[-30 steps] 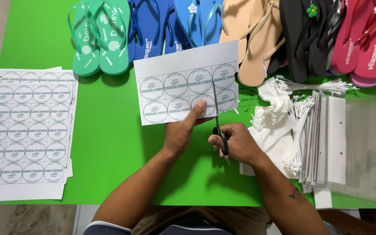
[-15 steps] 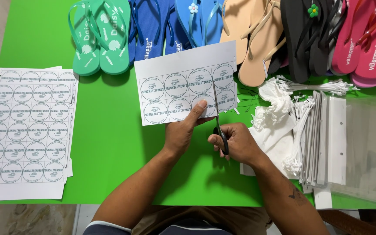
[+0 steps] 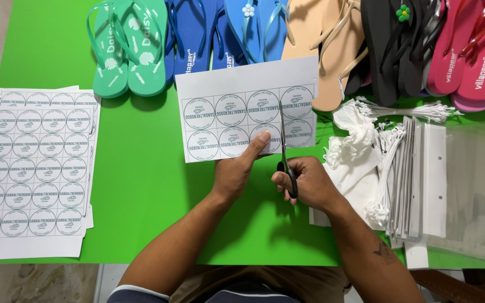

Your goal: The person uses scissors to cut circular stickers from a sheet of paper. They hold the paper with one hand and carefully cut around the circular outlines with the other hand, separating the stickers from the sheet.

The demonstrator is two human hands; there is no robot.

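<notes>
Scissors advanced up label sheet, left hand pinching, right hand gripping

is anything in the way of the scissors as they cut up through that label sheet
Nothing visible blocks them. The scissors in the right hand run up between two columns of round labels on the label sheet. The left hand pinches the sheet's lower edge just left of the blades, its thumb close beside the cut line but not across it.

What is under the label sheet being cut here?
Under the label sheet the green table shows at its edges. Its top right corner overlaps a tan sandal. The left hand holds its lower edge; whatever else lies beneath the paper is covered.
</notes>
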